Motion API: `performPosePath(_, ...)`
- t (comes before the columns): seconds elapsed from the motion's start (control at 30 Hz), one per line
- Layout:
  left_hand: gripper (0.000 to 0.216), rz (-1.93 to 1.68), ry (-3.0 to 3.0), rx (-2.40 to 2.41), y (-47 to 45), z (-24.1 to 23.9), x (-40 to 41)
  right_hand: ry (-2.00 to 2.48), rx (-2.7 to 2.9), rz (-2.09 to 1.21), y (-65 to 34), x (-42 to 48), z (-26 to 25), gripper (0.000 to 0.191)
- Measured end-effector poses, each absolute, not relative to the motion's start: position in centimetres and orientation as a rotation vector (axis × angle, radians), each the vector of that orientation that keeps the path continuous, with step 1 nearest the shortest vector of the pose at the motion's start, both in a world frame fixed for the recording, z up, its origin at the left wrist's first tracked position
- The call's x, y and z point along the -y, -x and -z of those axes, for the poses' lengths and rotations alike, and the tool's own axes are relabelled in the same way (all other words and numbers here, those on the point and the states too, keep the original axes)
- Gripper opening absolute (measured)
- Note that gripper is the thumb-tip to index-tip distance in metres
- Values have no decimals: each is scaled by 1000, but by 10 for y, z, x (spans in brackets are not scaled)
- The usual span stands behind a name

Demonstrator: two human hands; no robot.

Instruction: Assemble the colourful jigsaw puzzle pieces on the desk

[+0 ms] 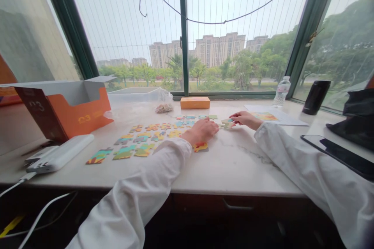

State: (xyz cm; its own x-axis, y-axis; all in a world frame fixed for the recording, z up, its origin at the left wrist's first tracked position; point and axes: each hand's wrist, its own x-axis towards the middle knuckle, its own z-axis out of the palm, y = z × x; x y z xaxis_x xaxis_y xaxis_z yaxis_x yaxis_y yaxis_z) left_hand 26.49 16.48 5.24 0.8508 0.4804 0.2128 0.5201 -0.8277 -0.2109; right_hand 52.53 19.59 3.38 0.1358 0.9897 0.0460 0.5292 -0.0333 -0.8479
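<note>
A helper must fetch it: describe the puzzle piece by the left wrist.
On the marble counter under the window, find the left hand. The puzzle piece lies beside its wrist, orange and yellow, alone, apart from the rows further left.

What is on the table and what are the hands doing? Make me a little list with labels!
Place: marble table by a window
Left hand: curled, resting among loose puzzle pieces
Right hand: fingertips on a puzzle piece between the hands
Left side: open orange box, white power bank
Back: small orange box, plastic bag, water bottle
Right side: black cup, picture sheet, dark tablet
</note>
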Motion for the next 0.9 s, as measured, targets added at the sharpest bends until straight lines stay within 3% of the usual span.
performPosePath(0.5, 35, 276, 2836, 826, -266, -48, -162, 1885, 1863, -358, -522, -190, -29, 28)
performPosePath(0.9, 39, 219, 2819, 744, -268, -46, -167, 1859, 1912, -234, -514, -183, -28, 31)
